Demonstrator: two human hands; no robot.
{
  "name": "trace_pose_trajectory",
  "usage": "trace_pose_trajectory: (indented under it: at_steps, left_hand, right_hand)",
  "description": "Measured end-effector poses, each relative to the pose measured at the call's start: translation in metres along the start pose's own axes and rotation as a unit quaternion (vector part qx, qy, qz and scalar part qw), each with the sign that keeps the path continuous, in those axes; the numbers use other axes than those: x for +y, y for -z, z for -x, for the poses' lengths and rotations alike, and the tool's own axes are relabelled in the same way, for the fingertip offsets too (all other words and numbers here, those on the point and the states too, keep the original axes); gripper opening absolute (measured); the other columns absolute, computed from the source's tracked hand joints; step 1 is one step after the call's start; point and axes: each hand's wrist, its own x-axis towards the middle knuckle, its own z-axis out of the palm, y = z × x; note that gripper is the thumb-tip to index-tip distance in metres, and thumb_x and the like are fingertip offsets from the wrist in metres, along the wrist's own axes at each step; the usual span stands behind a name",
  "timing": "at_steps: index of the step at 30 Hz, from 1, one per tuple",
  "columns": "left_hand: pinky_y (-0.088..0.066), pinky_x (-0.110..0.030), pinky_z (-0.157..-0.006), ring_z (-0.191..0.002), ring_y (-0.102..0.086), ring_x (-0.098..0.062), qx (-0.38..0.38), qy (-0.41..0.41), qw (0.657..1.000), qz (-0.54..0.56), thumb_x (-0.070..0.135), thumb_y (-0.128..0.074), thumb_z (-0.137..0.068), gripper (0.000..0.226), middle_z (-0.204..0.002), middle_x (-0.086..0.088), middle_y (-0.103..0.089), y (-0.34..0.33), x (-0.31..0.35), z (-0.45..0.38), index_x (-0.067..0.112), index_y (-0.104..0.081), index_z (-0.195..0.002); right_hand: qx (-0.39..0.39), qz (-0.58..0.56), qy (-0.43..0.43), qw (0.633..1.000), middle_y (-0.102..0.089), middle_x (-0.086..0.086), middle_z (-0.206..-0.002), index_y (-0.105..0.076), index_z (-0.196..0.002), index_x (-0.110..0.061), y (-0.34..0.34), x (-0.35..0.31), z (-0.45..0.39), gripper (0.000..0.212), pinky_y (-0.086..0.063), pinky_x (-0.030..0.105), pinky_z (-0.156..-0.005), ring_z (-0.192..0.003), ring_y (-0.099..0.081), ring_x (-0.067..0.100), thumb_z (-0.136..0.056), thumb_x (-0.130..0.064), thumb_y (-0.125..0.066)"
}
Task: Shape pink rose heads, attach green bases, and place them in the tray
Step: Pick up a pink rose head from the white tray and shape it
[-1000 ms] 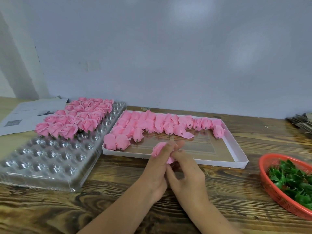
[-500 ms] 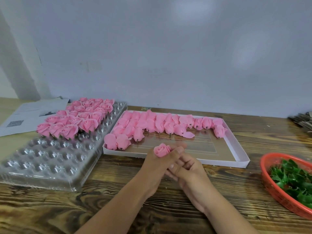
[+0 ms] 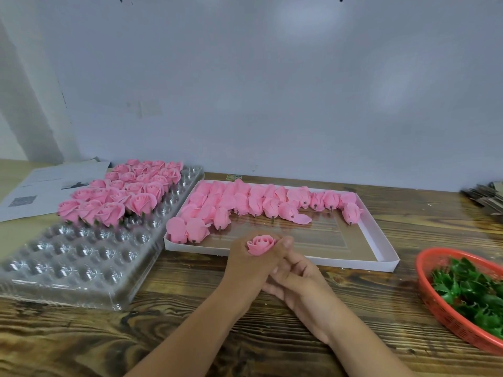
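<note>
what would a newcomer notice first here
First, the pink rose head held up mid-table in the left hand, with the right hand tucked against it. Next, the finished roses crowding the far end of the clear tray at left, and the orange basket of green bases at right.

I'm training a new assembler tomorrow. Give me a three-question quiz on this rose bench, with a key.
1. True or false: the rose head in the left hand already faces petals-up.
2. Which container holds the green bases? A clear tray B white box C red basket
3. Fill in: finished roses fill the clear tray's ___ end.

Key: 1 true; 2 C; 3 far
</note>
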Motion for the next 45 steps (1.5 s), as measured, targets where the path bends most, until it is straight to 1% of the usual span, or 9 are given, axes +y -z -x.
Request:
trace_pose_trajectory:
  at_steps: [3, 9, 14, 22, 27, 31, 37, 42, 45]
  left_hand:
    - [-0.05, -0.014, -0.06, -0.059, -0.062, -0.005, -0.013, 0.024, 1.0, 0.012, 0.01, -0.059, -0.1, 0.016, -0.086, -0.016, -0.065, -0.007, 0.004, 0.002, -0.003, -0.066, -0.107]
    - [-0.06, -0.029, -0.077, -0.086, -0.074, -0.025, 0.014, -0.021, 0.999, -0.02, 0.026, -0.071, -0.093, 0.028, -0.093, -0.016, -0.075, -0.008, 0.002, 0.003, -0.001, -0.071, -0.1]
    - [-0.053, -0.01, -0.07, -0.085, -0.073, 0.0, -0.034, -0.041, 0.998, -0.017, 0.049, -0.079, -0.075, 0.033, -0.086, 0.013, -0.078, 0.001, -0.004, 0.004, 0.022, -0.076, -0.092]
    - [-0.054, -0.042, -0.078, -0.084, -0.065, -0.031, -0.148, -0.046, 0.988, -0.008, 0.045, -0.08, -0.074, 0.027, -0.09, -0.016, -0.075, 0.011, -0.002, 0.002, 0.023, -0.08, -0.09]
    - [-0.056, -0.023, -0.069, -0.08, -0.071, -0.01, -0.141, -0.073, 0.987, 0.001, 0.037, -0.083, -0.072, 0.018, -0.084, 0.004, -0.073, 0.012, -0.003, 0.001, 0.03, -0.071, -0.084]
    - [-0.056, -0.022, -0.067, -0.075, -0.067, -0.004, -0.101, -0.086, 0.991, 0.01, 0.037, -0.084, -0.067, 0.034, -0.079, 0.011, -0.068, 0.011, -0.007, 0.0, 0.04, -0.071, -0.098]
    - [-0.055, -0.017, -0.068, -0.074, -0.068, 0.001, -0.092, -0.107, 0.99, 0.027, 0.025, -0.082, -0.083, 0.023, -0.077, 0.015, -0.067, 0.01, -0.007, -0.001, 0.037, -0.072, -0.099]
    - [-0.054, -0.014, -0.073, -0.084, -0.066, 0.005, -0.074, -0.142, 0.987, -0.019, 0.043, -0.079, -0.083, 0.02, -0.09, 0.022, -0.066, 0.009, -0.009, -0.002, 0.041, -0.07, -0.101]
    - [-0.056, -0.019, -0.076, -0.091, -0.069, -0.003, -0.094, -0.161, 0.981, -0.048, 0.039, -0.08, -0.081, 0.028, -0.1, 0.016, -0.071, 0.014, -0.007, -0.006, 0.044, -0.069, -0.107]
  right_hand:
    - [0.059, 0.034, 0.046, 0.997, -0.071, 0.017, -0.118, -0.071, -0.118, -0.015, -0.003, 0.004, -0.001, 0.037, -0.057, 0.034, -0.091, -0.114, -0.067, 0.032, -0.081, -0.012, -0.068]
    - [0.046, -0.001, 0.036, 0.998, -0.07, 0.017, -0.122, -0.068, -0.122, -0.01, 0.0, 0.002, -0.002, 0.037, -0.057, 0.034, -0.092, -0.117, -0.066, 0.029, -0.086, -0.011, -0.064]
    - [-0.027, -0.082, -0.007, 0.996, -0.063, 0.022, -0.132, -0.063, -0.129, -0.003, 0.003, 0.0, -0.001, 0.039, -0.055, 0.035, -0.096, -0.123, -0.062, 0.031, -0.091, -0.01, -0.06]
    - [-0.053, -0.134, -0.097, 0.985, -0.068, 0.01, -0.089, -0.078, -0.104, -0.013, 0.008, -0.006, 0.0, 0.034, -0.055, 0.024, -0.063, -0.07, -0.063, 0.014, -0.071, -0.019, -0.076]
    - [-0.068, -0.142, -0.102, 0.982, -0.064, 0.015, -0.104, -0.076, -0.113, -0.014, 0.012, -0.004, -0.001, 0.036, -0.056, 0.027, -0.07, -0.082, -0.061, 0.02, -0.078, -0.015, -0.071]
    - [-0.07, -0.139, -0.097, 0.983, -0.066, 0.015, -0.112, -0.075, -0.115, -0.014, 0.011, -0.004, -0.001, 0.035, -0.057, 0.031, -0.083, -0.092, -0.065, 0.021, -0.08, -0.015, -0.07]
    - [-0.082, -0.174, -0.092, 0.977, -0.054, 0.028, -0.14, -0.059, -0.136, -0.007, 0.009, -0.004, -0.002, 0.051, -0.05, 0.041, -0.105, -0.126, -0.057, 0.035, -0.088, -0.019, -0.069]
    - [-0.077, -0.211, -0.067, 0.972, -0.055, 0.03, -0.137, -0.06, -0.133, 0.0, 0.006, -0.005, -0.003, 0.063, -0.056, 0.038, -0.096, -0.122, -0.061, 0.033, -0.078, -0.017, -0.085]
    - [-0.037, -0.247, -0.069, 0.966, -0.07, 0.022, -0.11, -0.062, -0.129, 0.002, 0.012, -0.008, -0.004, 0.059, -0.061, 0.029, -0.077, -0.092, -0.073, 0.022, -0.075, -0.01, -0.083]
